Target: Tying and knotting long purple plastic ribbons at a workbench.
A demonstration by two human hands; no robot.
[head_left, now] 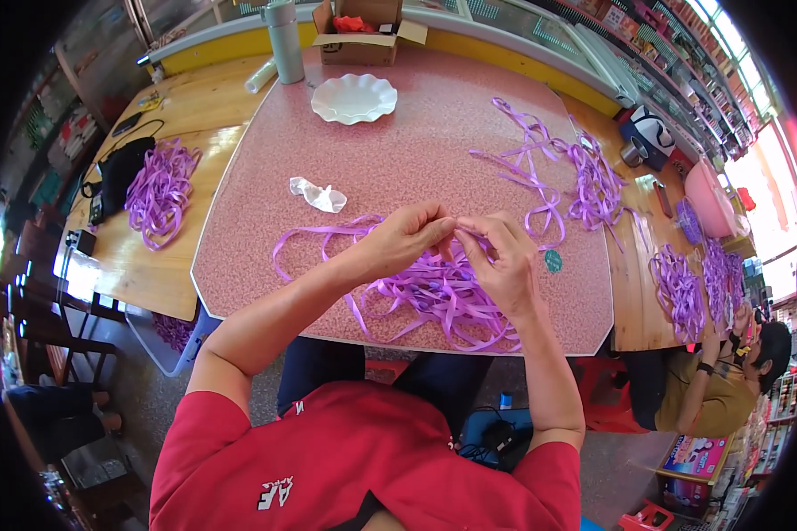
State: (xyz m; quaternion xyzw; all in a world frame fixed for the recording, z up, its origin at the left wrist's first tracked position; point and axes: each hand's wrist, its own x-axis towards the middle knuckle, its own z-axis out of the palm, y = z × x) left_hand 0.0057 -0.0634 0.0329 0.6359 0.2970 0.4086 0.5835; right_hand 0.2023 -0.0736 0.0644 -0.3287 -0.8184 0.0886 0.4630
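My left hand [405, 239] and my right hand [503, 258] meet over the near edge of a pink speckled table [416, 150]. Both pinch the same purple ribbon [459, 232] between fingertips. Under them lies a tangled heap of purple ribbons [434, 296], with loose strands trailing left. More purple ribbon strands [540, 164] lie on the right side of the table.
A crumpled white scrap [319, 195], a white scalloped plate [354, 97], a grey bottle [283, 40] and an open cardboard box [363, 35] sit farther back. Ribbon piles lie on the wooden tables left [159, 190] and right [677, 288]. Another person [726, 380] sits at right.
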